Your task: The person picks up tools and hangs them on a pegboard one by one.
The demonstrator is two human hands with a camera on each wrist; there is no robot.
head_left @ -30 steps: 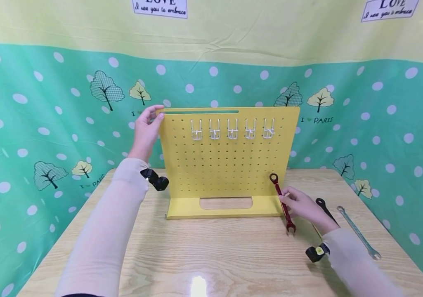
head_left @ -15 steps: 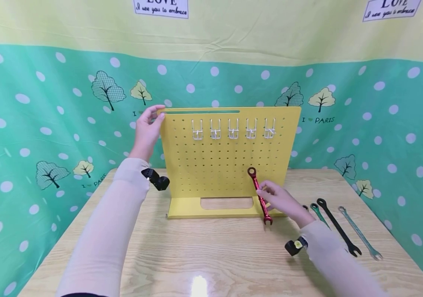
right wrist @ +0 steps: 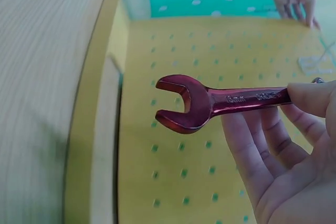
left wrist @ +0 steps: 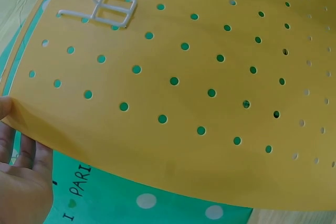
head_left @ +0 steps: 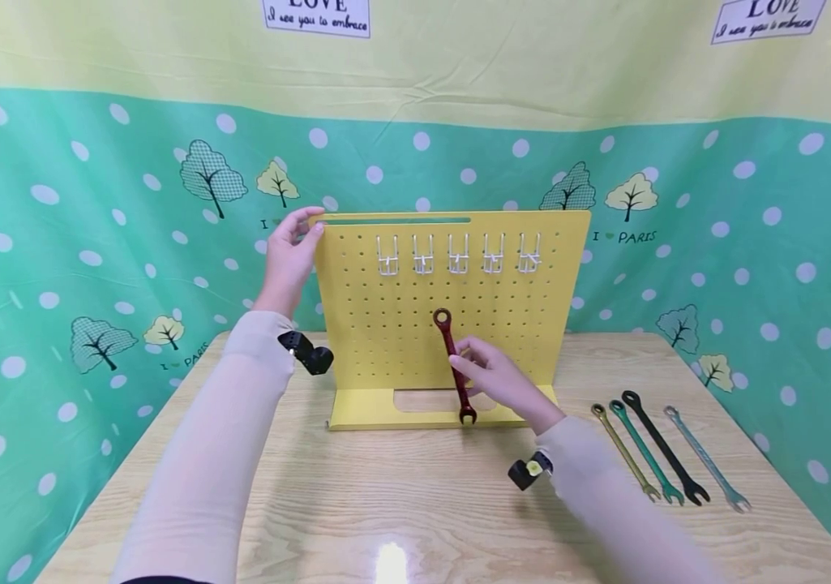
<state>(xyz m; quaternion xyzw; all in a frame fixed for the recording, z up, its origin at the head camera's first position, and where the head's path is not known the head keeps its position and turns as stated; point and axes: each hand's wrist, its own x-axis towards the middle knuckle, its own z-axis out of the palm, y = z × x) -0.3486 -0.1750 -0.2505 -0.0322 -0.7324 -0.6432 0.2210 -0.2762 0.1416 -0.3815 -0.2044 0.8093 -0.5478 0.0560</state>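
Observation:
My right hand (head_left: 491, 371) pinches a red combination wrench (head_left: 455, 367) by its shank, in front of the yellow pegboard (head_left: 386, 349). The ring end points up and the open end down. In the right wrist view the wrench's open jaw (right wrist: 189, 103) faces left, with the thumb on one side of the shank and fingers behind it. My left hand (head_left: 291, 259) grips the board's upper left corner, thumb in front; the left wrist view shows its fingers (left wrist: 26, 156) behind the edge. White wire hooks (head_left: 457, 255) hang in a row across the upper board.
On the wooden table (head_left: 386, 503), to the right, lie a gold wrench (head_left: 625, 451), a green wrench (head_left: 646, 451), a black wrench (head_left: 666, 448) and a light blue wrench (head_left: 707, 458). A patterned curtain (head_left: 130, 243) stands behind and at both sides.
My right hand has carried the red wrench leftward and a little up, from the board's right edge to its middle. The left hand stays at the corner.

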